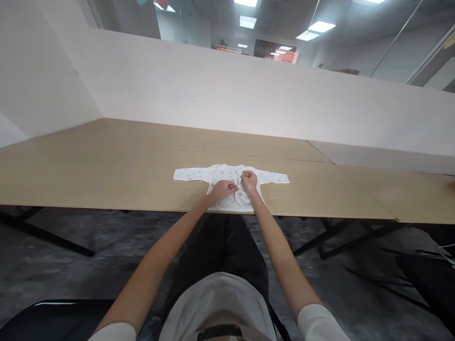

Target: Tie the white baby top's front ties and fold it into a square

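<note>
From my remote station I saw a pale wood tabletop (106, 166) running beneath a white partition wall (213, 85). A white printed baby garment (220, 174) lay flat under both hands, its long sleeves spread out to either side of them. The right hand (249, 182) was narrowly pinched on a thin cloth tie (241, 181) at the garment's front. The left hand (222, 190) sat curled just beside it, and I could not tell whether it held anything. The step in hand was work at that tie, and cloth so thin called for careful fingertip control.
</note>
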A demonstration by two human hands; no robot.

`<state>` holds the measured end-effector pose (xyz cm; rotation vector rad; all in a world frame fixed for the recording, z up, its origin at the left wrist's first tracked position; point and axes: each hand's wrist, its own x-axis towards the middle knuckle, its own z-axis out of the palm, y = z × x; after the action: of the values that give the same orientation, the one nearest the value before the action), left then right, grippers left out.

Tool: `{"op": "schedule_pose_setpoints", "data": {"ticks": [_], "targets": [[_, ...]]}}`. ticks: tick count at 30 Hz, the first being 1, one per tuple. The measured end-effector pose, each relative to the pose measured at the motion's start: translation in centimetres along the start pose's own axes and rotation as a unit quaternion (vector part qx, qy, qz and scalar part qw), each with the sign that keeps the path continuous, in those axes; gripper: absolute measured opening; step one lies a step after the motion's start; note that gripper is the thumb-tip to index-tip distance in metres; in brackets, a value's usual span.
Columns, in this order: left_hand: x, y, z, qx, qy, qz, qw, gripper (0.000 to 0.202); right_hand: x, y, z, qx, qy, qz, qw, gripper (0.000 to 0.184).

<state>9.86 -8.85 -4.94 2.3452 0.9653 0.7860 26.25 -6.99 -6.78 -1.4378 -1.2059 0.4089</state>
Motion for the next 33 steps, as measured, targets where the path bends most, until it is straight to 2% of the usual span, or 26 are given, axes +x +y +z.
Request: {"op": "schedule_pose_setpoints", "data": {"ticks": [3, 6, 13, 19, 27, 33], "targets": [[-0.2, -0.2, 0.2, -0.004, 0.005, -0.015, 1.000, 0.022, -0.7, -1.1, -0.4, 0.010, 0.014, 0.048, 0.999, 0.028], [0.0, -0.7, 0.4, -0.011, 0.003, -0.017, 1.000, 0.023, -2.1, -2.0, -1.1, 0.002, -0.003, 0.058, 0.998, 0.026], [0.0, -0.7, 0.3, -0.004, -0.003, -0.005, 1.000, 0.030, -6.0, -2.8, -2.6, -0.064, -0.107, -0.017, 0.992, 0.028], [0.0, -0.5, 0.2, 0.001, -0.003, -0.004, 1.000, 0.029, -6.2, -3.0, -2.6, -0.083, -0.138, -0.039, 0.986, 0.037], [0.1, -1.0, 0.2, -0.027, -0.013, 0.001, 1.000, 0.025, -6.4, -3.1, -2.4, -0.107, -0.107, -0.037, 0.988, 0.035], [0.1, -1.5, 0.2, -0.061, -0.004, 0.015, 0.998, 0.029, -6.6, -3.3, -2.8, -0.073, -0.112, -0.045, 0.990, 0.035]]}}
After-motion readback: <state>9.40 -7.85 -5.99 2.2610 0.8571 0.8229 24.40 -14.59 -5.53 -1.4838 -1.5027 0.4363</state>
